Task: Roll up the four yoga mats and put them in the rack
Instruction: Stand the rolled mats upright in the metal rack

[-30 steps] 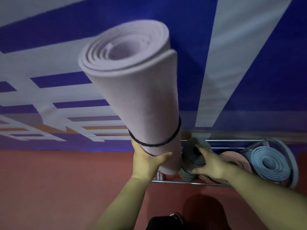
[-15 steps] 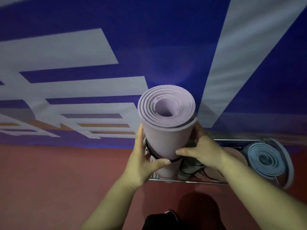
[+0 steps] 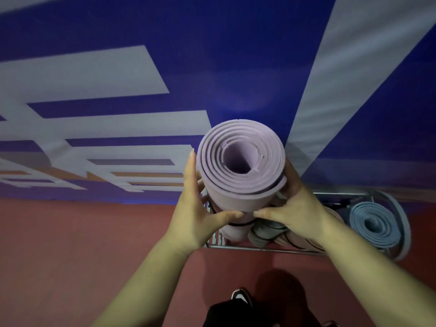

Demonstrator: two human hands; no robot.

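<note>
The lilac mat [image 3: 240, 161] stands on end at the left end of the wire rack [image 3: 259, 248], its spiral top facing me and a black band [image 3: 240, 224] round it low down. I grip it from both sides: left hand [image 3: 193, 220] wrapped round the left, right hand [image 3: 297, 208] round the right, thumbs almost meeting in front. A grey mat [image 3: 264, 232] stands just beside it, and a blue mat [image 3: 375, 225] stands farther right.
</note>
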